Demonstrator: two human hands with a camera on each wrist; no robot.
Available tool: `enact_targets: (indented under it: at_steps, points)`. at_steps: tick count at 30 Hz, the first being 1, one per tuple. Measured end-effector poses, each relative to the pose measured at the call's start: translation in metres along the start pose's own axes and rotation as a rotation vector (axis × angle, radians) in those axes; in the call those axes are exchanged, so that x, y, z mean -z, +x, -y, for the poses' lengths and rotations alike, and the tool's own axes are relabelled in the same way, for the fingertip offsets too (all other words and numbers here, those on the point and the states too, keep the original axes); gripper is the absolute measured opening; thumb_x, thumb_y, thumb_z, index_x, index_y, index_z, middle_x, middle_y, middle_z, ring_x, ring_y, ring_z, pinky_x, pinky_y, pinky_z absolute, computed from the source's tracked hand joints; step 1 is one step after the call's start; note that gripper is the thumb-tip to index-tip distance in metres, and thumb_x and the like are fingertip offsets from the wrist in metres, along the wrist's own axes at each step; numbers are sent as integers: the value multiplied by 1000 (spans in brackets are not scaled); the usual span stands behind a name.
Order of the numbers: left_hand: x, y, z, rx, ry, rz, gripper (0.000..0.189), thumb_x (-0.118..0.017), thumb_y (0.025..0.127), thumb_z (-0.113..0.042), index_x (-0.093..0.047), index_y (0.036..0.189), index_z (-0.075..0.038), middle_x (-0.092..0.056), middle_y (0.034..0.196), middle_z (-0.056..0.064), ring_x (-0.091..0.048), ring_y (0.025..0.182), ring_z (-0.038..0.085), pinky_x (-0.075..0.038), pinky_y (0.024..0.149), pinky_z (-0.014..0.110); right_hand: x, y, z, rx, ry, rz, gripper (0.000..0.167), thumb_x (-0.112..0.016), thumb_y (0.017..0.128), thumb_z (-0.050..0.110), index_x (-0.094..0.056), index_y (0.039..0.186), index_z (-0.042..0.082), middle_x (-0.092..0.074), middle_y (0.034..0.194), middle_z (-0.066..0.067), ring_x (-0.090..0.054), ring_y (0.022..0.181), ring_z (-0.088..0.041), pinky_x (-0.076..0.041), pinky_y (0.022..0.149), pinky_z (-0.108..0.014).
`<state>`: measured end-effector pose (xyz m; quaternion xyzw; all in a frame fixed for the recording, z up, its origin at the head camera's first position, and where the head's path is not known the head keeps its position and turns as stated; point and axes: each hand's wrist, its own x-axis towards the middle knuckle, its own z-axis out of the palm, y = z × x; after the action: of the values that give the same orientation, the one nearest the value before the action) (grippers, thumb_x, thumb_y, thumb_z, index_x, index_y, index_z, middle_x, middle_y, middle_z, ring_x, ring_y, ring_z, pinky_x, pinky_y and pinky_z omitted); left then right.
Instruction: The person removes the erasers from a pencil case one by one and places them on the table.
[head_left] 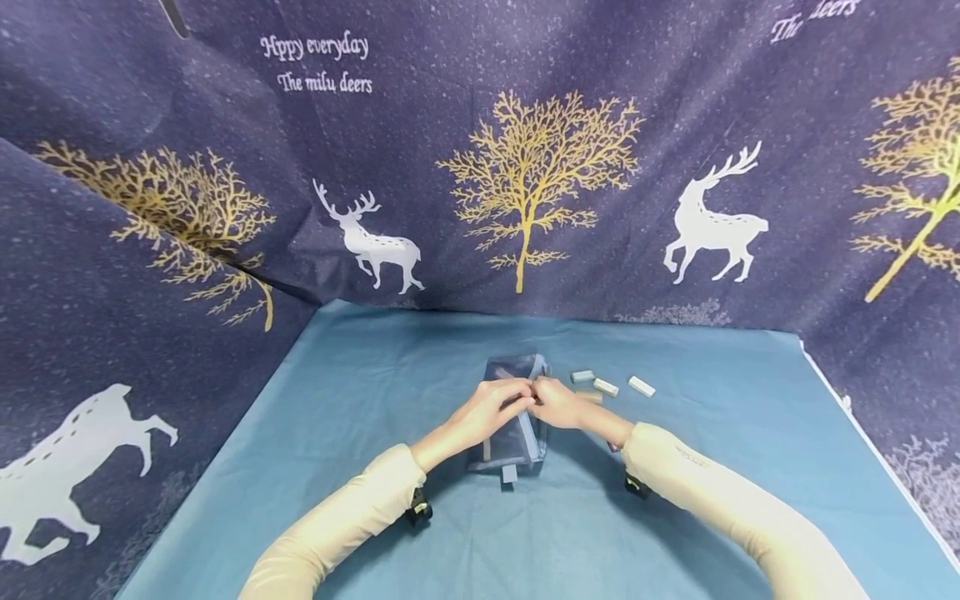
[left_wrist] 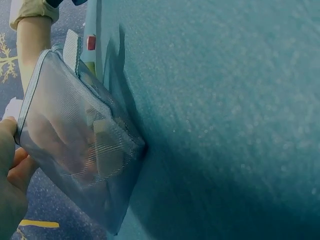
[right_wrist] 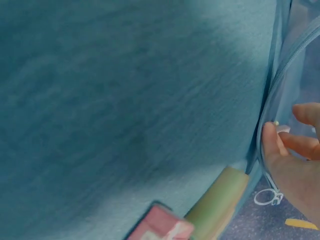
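Observation:
A translucent mesh zip pouch (head_left: 517,450) with a pale blue zip lies on the blue cloth. My left hand (head_left: 498,402) pinches its upper edge. My right hand (head_left: 557,403) meets the left fingertips there, its fingers curled at the zip edge (right_wrist: 287,65). In the left wrist view, the right hand shows blurred through the mesh (left_wrist: 65,195). A pale flat piece (left_wrist: 107,150) shows through the pouch wall. Whether the right fingers also hold something small is unclear.
Several small light blocks, among them a white one (head_left: 641,386), lie right of the pouch. A yellow-green block (right_wrist: 220,200) and a pink block (right_wrist: 160,224) lie near the right wrist. A dark printed curtain (head_left: 585,250) stands behind the blue cloth (head_left: 375,367).

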<state>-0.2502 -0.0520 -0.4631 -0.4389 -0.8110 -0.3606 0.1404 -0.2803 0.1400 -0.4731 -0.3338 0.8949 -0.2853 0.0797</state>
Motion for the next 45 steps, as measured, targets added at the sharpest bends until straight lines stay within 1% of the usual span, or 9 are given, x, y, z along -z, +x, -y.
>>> enact_targets:
  at_steps: [9, 15, 19, 22, 26, 29, 33, 37, 45]
  points:
    - [3, 0, -3, 49, -4, 8, 9, -59, 97, -18, -66, 96, -12, -71, 107, 3, -65, 89, 9, -52, 73, 19, -3, 12, -2, 35, -89, 39, 38, -52, 91, 7, -40, 57, 17, -35, 50, 8, -31, 57, -10, -30, 66, -25]
    - [2, -1, -8, 161, -4, -16, 8, -60, 97, -20, -63, 91, -16, -66, 87, -4, -59, 75, 7, -49, 64, 18, -4, 16, 1, 5, -78, 79, 36, -51, 88, 4, -39, 56, 17, -30, 49, 9, -29, 53, -9, -32, 69, -27]
    - [2, -2, -8, 226, 3, -26, 6, -62, 95, -22, -62, 91, -18, -60, 78, -5, -47, 60, 8, -38, 52, 16, -4, 19, -1, 21, -75, 57, 17, -52, 86, 5, -57, 70, 9, -41, 55, 6, -39, 58, -8, -39, 69, -26]
    - [3, -2, -8, 262, -3, -23, 7, -62, 95, -23, -62, 98, -17, -66, 85, -3, -56, 65, 9, -46, 57, 18, -4, 22, -2, 19, -62, 37, 11, -53, 84, 3, -65, 86, 4, -50, 61, 1, -45, 63, -10, -42, 66, -25]
    - [5, -1, -8, 328, -25, -20, 24, -60, 96, -25, -62, 116, -11, -71, 109, 4, -69, 91, 13, -54, 77, 24, -3, 25, -3, -13, -36, 48, 13, -53, 85, 2, -66, 87, 1, -51, 63, -1, -45, 62, -11, -40, 66, -25]
    - [6, -2, -9, 415, -41, -9, 33, -57, 96, -25, -62, 124, -8, -70, 81, 5, -61, 59, 11, -49, 56, 21, -2, 25, -1, -36, -35, 67, 15, -52, 89, 4, -66, 82, 3, -44, 58, 4, -40, 55, -9, -38, 61, -24]
    - [5, -3, -9, 500, -46, 11, 35, -54, 97, -27, -64, 125, -8, -36, 44, -4, -24, 35, 6, -26, 38, 20, -3, 25, 2, -67, -23, 86, 25, -51, 93, 7, -60, 70, 6, -35, 52, 7, -33, 47, -7, -33, 52, -20]
    - [5, -1, -11, 516, -40, 8, 35, -53, 97, -27, -65, 124, -7, -32, 41, -10, -20, 33, 3, -24, 37, 18, -5, 26, 2, -66, -37, 56, 22, -52, 93, 6, -62, 73, 4, -36, 51, 7, -35, 46, -6, -32, 51, -19]
    - [6, 0, -14, 549, -57, -1, 35, -52, 98, -25, -64, 124, -5, -36, 43, -9, -24, 34, 4, -25, 37, 19, -8, 29, 1, 3, -218, 0, 15, -56, 92, 4, -64, 79, 3, -44, 56, 2, -40, 54, -9, -37, 54, -21]
